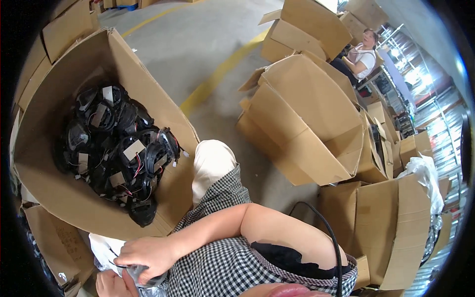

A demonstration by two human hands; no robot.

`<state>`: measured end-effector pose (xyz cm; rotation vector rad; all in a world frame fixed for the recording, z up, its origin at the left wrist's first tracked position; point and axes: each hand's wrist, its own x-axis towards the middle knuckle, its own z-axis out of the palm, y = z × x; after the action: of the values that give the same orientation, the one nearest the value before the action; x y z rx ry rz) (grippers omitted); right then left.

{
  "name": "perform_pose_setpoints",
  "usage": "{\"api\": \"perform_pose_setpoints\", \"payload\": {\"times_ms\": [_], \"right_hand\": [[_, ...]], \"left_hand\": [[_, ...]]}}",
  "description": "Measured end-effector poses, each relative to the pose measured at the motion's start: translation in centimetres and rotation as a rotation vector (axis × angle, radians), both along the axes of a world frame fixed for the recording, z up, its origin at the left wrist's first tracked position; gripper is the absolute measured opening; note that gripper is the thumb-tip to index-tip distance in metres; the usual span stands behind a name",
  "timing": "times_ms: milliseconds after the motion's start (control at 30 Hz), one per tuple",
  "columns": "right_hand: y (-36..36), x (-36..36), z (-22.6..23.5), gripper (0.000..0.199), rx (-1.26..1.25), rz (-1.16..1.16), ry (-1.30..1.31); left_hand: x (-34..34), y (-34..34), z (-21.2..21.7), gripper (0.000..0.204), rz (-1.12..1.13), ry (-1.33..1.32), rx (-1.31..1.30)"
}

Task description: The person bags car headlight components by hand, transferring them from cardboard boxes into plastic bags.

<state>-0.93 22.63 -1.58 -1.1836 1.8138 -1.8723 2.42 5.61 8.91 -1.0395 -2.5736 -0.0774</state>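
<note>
At the lower left, my right hand (pixel 151 257) reaches across my body with its fingers closed over a shiny grey, dark-edged piece (pixel 141 275). My left hand (pixel 113 284) is just below, its fingers curled against the same piece. Most of that piece is hidden by the hands, so its kind is unclear. White cloth or plastic (pixel 104 247) shows behind the hands. Beyond them stands a large open cardboard box (pixel 163 109), with a pile of black plastic parts (pixel 111 143) inside. Those parts carry coloured wires, white connectors and pale rectangular pieces.
Open cardboard boxes (pixel 292 128) stand across the grey floor (pixel 173 54), which bears a yellow line (pixel 217 74). Another box (pixel 378 227) with clear plastic is at right. A seated person (pixel 363 59) is in the background. A black cable (pixel 329 232) crosses my shoulder.
</note>
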Motion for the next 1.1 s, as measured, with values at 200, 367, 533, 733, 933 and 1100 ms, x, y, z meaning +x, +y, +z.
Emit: {"api": "perform_pose_setpoints", "payload": {"times_ms": [200,367,533,733,933,1100], "right_hand": [[-0.6,0.6,-3.3,0.043,0.298,-0.400,0.424],[1.4,-0.1,-4.2,0.022,0.334,-0.516,0.578],[4.7,-2.4,-1.5,0.028,-0.036,-0.325,-0.160],[7.3,-4.1,-2.3,0.020,-0.301,-0.111,-0.681],[7.0,-3.7,-2.2,0.017,-0.109,-0.196,-0.544],[7.9,-4.1,-4.3,0.018,-0.301,-0.171,-0.754]], "left_hand": [[-1.1,2.2,-1.0,0.023,0.147,-0.563,0.351],[-1.7,1.2,-2.6,0.019,0.151,-0.582,0.280],[-0.7,-3.4,-6.8,0.020,0.252,-1.375,1.084],[-0.6,-2.2,-6.5,0.014,0.272,-1.422,1.224],[-1.1,-0.8,-3.8,0.003,0.181,-0.628,0.271],[-0.7,-3.0,-4.3,0.010,0.269,-0.328,0.344]]}}
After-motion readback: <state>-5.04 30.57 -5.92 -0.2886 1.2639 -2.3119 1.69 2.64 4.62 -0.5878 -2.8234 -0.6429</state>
